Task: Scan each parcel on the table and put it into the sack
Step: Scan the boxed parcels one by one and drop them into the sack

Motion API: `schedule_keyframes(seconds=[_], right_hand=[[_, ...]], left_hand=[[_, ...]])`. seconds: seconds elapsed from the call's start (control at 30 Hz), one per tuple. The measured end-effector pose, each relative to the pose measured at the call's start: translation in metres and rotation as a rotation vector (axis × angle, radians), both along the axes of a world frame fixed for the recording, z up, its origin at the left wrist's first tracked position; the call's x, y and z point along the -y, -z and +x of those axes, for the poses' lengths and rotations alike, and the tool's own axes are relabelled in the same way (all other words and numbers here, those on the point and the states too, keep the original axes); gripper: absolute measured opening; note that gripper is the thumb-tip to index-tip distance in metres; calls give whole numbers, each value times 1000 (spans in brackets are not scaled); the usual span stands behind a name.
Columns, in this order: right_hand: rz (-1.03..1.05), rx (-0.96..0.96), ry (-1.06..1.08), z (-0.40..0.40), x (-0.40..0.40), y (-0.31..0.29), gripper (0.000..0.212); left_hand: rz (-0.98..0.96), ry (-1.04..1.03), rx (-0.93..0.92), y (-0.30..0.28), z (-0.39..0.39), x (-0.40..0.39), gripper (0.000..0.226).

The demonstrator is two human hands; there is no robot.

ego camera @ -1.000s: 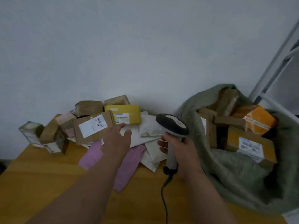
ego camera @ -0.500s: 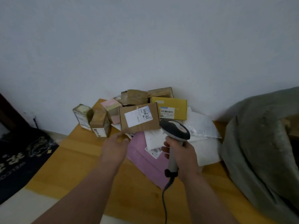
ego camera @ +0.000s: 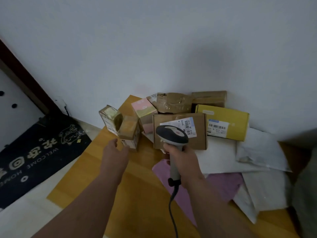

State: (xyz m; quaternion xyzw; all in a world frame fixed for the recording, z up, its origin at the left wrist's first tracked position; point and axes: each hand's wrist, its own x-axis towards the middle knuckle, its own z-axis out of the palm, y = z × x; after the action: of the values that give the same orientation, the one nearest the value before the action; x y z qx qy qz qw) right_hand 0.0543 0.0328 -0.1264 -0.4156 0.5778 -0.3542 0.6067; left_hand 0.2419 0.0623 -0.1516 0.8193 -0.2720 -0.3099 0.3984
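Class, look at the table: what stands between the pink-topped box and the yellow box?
In the head view, the flat brown box with a white label stands between the pink-topped box and the yellow box.

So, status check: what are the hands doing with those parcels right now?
Left hand open, reaching toward small taped box. Right hand holds scanner. Nothing in the way.
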Motion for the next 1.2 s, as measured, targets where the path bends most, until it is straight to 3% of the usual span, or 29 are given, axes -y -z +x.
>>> schedule_keyframes(seconds=[0.2,0.33,0.53,0.63,0.73,0.87,1.1,1.2], right_hand=[[16,-42,-55,49,22,0,15],[18,-58,11,92,40,1,20],[18,-46,153,145,52,13,12],[-9,-36,221,157,50,16,11],[-16,-39,253,160,47,14,8],[-11,-42,303,159,41,10,11],[-30,-14,301,152,25,5,13],[-43,21,278,148,16,-1,17]], left_hand=[[-6,-33,-52,10,51,28,61],[50,26,89,6,96,58,72],[234,435,500,-9,146,101,90],[331,667,562,-6,158,117,91],[345,765,594,-2,163,119,82],[276,710,626,5,170,113,65],[108,328,265,11,180,81,44],[-6,5,-24,9,185,58,44]])
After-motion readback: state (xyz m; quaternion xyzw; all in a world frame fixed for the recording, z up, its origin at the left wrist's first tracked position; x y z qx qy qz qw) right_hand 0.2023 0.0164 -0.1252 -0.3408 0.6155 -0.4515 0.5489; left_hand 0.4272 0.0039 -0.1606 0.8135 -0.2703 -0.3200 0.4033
